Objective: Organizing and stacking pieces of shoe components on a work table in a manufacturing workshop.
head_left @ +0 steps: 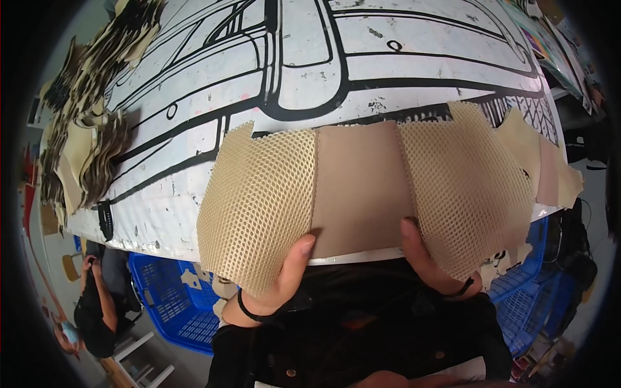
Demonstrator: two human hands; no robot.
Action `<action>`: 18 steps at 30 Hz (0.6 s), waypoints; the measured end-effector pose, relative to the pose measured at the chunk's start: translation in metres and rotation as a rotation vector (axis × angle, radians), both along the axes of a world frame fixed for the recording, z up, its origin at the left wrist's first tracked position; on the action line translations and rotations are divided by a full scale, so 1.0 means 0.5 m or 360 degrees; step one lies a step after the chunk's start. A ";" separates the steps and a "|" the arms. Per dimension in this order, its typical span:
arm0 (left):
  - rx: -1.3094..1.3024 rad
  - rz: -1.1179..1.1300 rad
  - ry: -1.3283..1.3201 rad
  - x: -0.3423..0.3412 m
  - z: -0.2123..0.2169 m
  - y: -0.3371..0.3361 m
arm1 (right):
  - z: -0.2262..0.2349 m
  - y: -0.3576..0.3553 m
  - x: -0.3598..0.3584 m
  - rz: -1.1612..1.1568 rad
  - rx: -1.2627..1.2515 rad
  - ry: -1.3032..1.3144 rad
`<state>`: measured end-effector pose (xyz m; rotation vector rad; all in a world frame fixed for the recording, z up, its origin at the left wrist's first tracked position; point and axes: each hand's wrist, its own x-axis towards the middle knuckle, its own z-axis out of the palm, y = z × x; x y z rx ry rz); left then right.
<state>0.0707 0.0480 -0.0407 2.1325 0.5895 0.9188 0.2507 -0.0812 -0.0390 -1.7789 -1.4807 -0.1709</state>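
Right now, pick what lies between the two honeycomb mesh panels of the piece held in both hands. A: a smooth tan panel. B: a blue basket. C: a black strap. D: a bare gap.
A: a smooth tan panel joins the left mesh panel to the right mesh panel, with the left hand and right hand gripping the lower edge.

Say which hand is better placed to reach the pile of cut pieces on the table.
Left. The left hand grips the mesh panel on the pile's side; the right hand is farther.

Mesh panels (259, 200): two
Smooth beige panel (359, 187): one, between them
Blue crates (171, 297): two
Cut-piece pile (90, 123): one, at the worktop's left edge
Hands (284, 278): two
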 end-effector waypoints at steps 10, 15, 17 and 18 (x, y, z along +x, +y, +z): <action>-0.0010 0.0064 0.0050 0.000 -0.007 -0.010 | -0.003 -0.013 0.008 -0.0047 -0.0052 -0.0140; -0.0165 0.0082 0.0289 -0.058 -0.014 -0.018 | -0.019 -0.030 0.026 -0.0067 -0.0105 -0.0087; -0.0228 0.0102 0.0408 -0.082 -0.011 -0.029 | -0.024 -0.062 0.019 -0.0065 -0.0164 -0.0082; -0.0255 0.0106 0.0448 -0.089 -0.017 -0.027 | -0.028 -0.049 0.013 -0.0071 -0.0189 -0.0099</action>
